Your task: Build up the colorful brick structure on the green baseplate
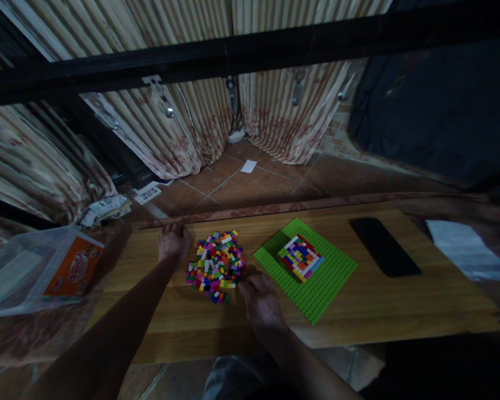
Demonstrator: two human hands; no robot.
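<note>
A loose pile of small coloured toy bricks (216,261) lies on the wooden table. Left of it, my left hand (174,243) rests on the tabletop near the far edge, fingers loosely spread, with nothing visible in them. At the pile's right edge is my right hand (261,297), its fingers drawn together and pointing at the bricks. Whatever they may pinch is too small to make out. Just beyond this hand lies a green studded baseplate (331,278), turned at an angle. A low block of multicoloured bricks with a partly white border (302,257) stands on it.
A black phone (384,247) lies on the table (170,333), right of the baseplate. Past the right end is a white sheet (466,244). A clear plastic box with an orange label (73,266) stands at the left. Striped curtains (191,122) hang behind a dark bar.
</note>
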